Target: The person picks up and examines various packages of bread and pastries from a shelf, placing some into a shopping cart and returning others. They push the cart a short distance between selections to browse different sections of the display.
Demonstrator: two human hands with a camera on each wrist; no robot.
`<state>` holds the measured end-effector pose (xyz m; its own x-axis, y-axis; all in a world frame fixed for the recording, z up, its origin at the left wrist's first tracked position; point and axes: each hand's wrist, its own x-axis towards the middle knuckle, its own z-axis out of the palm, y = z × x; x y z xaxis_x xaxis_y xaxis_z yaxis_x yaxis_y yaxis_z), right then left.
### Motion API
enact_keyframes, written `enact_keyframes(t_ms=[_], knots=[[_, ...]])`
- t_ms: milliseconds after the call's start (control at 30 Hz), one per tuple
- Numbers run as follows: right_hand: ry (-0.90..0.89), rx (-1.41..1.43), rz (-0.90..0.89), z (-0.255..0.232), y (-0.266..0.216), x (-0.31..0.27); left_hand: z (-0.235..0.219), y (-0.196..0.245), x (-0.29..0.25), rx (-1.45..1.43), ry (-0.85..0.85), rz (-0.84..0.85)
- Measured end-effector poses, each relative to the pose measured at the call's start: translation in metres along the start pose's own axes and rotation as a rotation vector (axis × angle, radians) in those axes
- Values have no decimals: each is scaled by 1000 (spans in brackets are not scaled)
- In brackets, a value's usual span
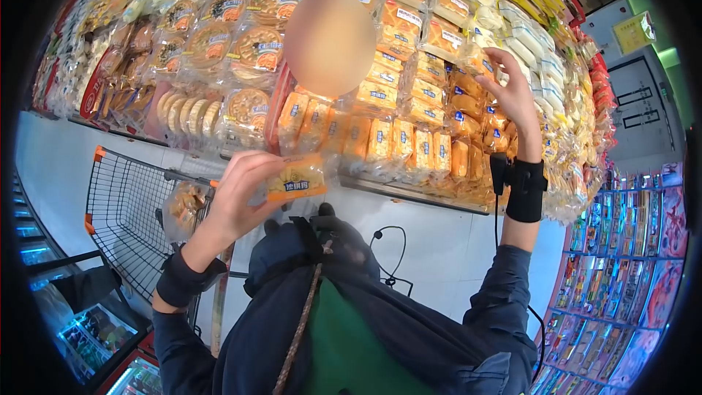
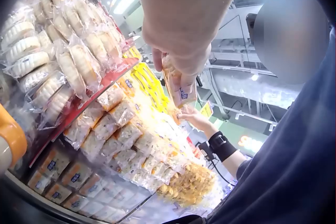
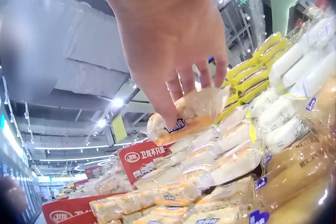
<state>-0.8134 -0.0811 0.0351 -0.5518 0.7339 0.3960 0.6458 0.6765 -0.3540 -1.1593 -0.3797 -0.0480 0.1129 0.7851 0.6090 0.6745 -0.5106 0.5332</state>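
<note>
My left hand (image 1: 241, 190) holds a clear packet of yellow cake with a blue label (image 1: 296, 179) up in front of my chest; in the left wrist view the same packet (image 2: 181, 90) hangs from the fingers of that hand (image 2: 181, 50). My right hand (image 1: 508, 88) reaches up to the sloping shelf (image 1: 409, 192) at the right. Its thumb and fingers pinch another cake packet (image 3: 186, 116) lying on top of the stacked rows, the right hand (image 3: 173, 50) coming down on it from above. The right hand (image 2: 197, 119) also shows far off in the left wrist view.
Rows of bagged cakes and round biscuits (image 1: 248, 44) fill the shelf. A black wire shopping trolley (image 1: 124, 212) with one bag of bread (image 1: 186, 205) stands at my left. A glass-topped freezer (image 1: 95, 329) is lower left, and a rack of colourful packets (image 1: 629, 249) at the right.
</note>
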Motion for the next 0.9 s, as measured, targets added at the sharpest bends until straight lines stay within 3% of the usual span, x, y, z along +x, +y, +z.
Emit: enact_keyframes(t_ms=[100, 233, 433, 900], knots=[[-216, 2, 32, 15, 4, 15, 1, -1, -2, -3, 5, 3], [-355, -18, 76, 44, 15, 27, 1, -2, -5, 5, 34, 3], [-320, -160, -38, 68, 27, 36, 0, -2, -9, 19, 39, -17], [-218, -222, -66, 83, 35, 43, 6, 3, -5, -21, 20, -48]])
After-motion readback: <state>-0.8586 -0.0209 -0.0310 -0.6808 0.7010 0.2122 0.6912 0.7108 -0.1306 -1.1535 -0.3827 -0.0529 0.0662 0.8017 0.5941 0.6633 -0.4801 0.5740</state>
